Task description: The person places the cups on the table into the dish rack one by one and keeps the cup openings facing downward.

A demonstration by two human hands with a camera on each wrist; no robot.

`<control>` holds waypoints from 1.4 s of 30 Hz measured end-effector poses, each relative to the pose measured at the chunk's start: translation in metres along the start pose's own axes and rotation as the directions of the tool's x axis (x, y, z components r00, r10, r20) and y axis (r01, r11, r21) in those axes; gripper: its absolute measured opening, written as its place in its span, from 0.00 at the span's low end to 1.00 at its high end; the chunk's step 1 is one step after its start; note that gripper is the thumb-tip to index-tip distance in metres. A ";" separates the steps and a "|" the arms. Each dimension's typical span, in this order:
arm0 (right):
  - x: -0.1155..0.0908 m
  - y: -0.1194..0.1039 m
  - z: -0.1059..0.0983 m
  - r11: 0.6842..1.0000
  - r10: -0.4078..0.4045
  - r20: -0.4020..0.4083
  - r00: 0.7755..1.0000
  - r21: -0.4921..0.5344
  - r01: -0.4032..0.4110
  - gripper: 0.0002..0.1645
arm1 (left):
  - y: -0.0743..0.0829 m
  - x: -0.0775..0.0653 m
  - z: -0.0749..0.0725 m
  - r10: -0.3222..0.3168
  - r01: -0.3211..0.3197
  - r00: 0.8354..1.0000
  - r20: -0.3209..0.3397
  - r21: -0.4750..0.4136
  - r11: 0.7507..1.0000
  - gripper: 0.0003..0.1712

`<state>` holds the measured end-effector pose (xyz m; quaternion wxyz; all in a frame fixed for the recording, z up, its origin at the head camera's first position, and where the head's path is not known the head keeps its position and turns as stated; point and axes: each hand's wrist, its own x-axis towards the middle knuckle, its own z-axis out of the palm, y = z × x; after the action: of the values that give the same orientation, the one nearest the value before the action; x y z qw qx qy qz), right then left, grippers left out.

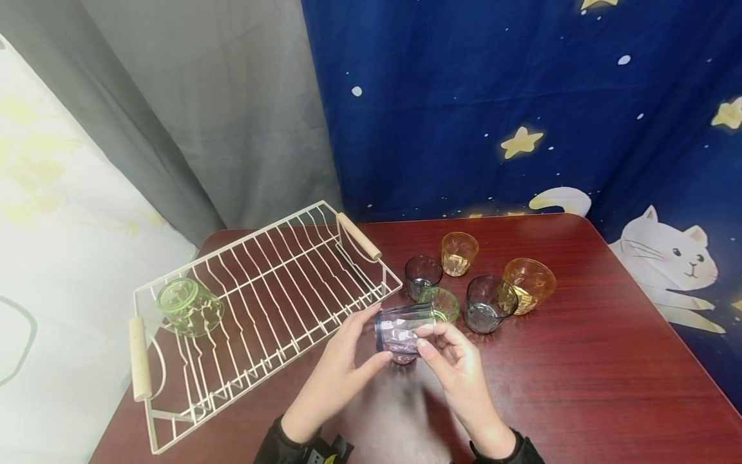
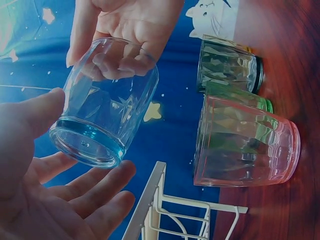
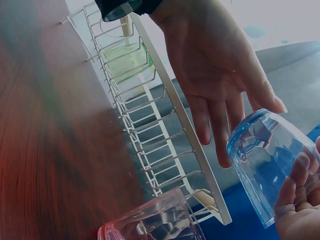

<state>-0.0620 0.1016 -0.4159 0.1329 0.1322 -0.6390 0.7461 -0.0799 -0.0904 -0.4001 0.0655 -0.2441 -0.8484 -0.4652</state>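
Observation:
A clear blue-tinted glass tumbler (image 1: 400, 325) is held tipped on its side between both hands, above the table. My right hand (image 1: 460, 370) pinches it by the mouth end, thumb and fingers at the rim. Around its thick blue base spreads my left hand (image 1: 342, 367); the thumb touches the glass, and the other fingers extend loosely beside the base. Below the tumbler stands a pink glass (image 2: 250, 145), mostly hidden in the head view. Just behind are a green glass (image 1: 446, 299) and a small grey glass (image 1: 422, 283).
A white wire dish rack (image 1: 263, 283) with wooden handles stands on the left, holding an upside-down green glass (image 1: 194, 312). Right of the hands are a larger grey glass (image 1: 485, 316) and two amber glasses, one small (image 1: 458, 254), one large (image 1: 530, 287). Curtains hang behind the reddish-brown table (image 1: 608, 361).

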 end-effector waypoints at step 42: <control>0.005 0.000 0.000 0.998 -0.026 0.135 0.990 -0.050 0.033 0.03 | 0.007 0.005 -0.018 0.135 -0.126 0.985 -0.106 0.084 0.988 0.34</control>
<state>-0.0663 0.1017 -0.4140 0.1040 0.1880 -0.6638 0.7164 -0.0832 -0.1002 -0.3831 0.1525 -0.2700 -0.8429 -0.4398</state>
